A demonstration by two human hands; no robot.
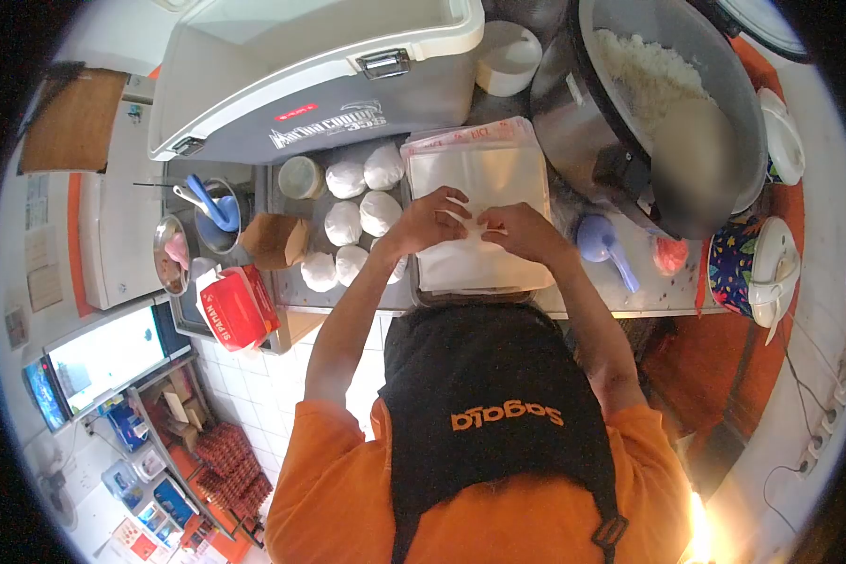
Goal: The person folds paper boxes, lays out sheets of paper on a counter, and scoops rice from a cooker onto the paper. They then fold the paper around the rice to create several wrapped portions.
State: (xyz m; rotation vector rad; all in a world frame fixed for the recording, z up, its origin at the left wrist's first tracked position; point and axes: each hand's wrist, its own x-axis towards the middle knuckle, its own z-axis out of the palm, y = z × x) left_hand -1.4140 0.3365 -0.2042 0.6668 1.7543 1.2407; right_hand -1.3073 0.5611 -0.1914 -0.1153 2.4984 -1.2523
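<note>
Paper stack (479,263) | left hand (432,220) and right hand (522,231) over its middle | grip: can't tell if pinching | light touch should avoid creases

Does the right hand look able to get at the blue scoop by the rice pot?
Probably yes: the right hand is over the white paper, and the blue scoop lies to its right on the counter, with nothing seen covering or blocking it.
</note>
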